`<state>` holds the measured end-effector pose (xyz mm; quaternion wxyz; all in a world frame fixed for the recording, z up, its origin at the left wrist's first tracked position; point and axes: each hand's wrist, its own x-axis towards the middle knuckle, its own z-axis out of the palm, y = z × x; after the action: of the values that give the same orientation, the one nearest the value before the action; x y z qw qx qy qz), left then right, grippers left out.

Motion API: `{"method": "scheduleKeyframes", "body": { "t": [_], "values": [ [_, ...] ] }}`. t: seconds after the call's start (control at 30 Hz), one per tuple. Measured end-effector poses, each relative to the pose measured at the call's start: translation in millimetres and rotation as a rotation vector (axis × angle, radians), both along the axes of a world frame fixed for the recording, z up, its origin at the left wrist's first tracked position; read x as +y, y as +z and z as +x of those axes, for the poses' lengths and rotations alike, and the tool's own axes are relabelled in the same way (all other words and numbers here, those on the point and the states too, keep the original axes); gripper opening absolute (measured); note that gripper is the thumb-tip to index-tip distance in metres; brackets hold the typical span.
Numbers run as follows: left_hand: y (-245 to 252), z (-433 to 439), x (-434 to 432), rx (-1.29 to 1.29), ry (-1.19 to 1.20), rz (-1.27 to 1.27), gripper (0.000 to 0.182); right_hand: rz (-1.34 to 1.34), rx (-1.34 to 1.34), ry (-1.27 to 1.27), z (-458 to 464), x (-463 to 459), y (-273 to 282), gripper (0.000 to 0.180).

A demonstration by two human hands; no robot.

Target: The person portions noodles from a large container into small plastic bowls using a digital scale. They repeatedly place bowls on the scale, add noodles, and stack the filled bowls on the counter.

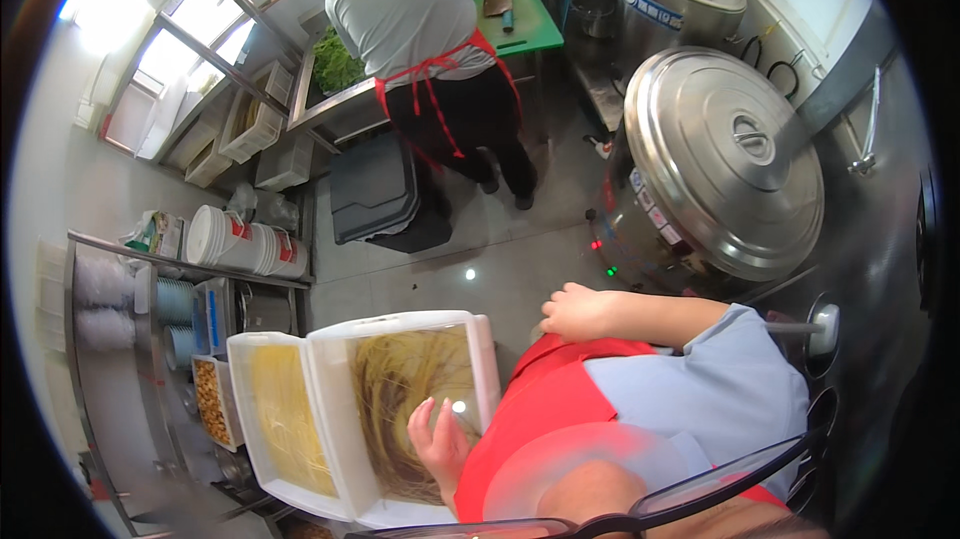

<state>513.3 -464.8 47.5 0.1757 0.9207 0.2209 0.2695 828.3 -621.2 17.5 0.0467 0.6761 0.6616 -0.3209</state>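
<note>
My left hand (439, 443) hovers over the near edge of a white plastic bin (491, 366), fingers apart and slightly bent, with nothing seen in it. Brownish noodle-like strands (401, 389) lie in liquid inside that bin. Against its left side stands a second white bin (240, 374) of thin yellow strands (289, 411). My right hand (577, 311) is held in front of my waist, by my red apron (540, 396). Its fingers are loosely curled, and their inner side is hidden, so I cannot see whether it holds anything.
A co-worker (409, 6) stands facing away at a counter with a green cutting board (525, 17), a cleaver (498, 4) and leafy greens (337, 62). A dark lidded bin (375, 186) is behind them. Large lidded steel pots (727, 156) stand right; shelving with white buckets (244, 242) is left.
</note>
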Motion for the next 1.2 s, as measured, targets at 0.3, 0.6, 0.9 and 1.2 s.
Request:
{"method": "scheduleKeyframes", "body": {
  "t": [0.3,0.6,0.9,1.2],
  "values": [
    [-18.7,81.9,78.2,0.025,0.076,-0.095,0.027,-0.142,0.113,0.014,76.0,52.7,-18.5,0.027],
    [16.6,310.9,93.4,-0.142,-0.315,0.127,0.035,0.032,0.067,-0.175,243.9,34.4,-6.0,0.028],
    [50.7,547.3,65.9,-0.226,-0.940,-0.099,0.038,-0.151,-0.467,-1.236,387.2,-136.7,7.5,0.037],
    [54.6,857.6,-39.6,-0.250,-1.379,-0.195,0.035,-0.334,-0.263,-1.592,389.2,-173.1,2.1,0.042]
  ]
}}
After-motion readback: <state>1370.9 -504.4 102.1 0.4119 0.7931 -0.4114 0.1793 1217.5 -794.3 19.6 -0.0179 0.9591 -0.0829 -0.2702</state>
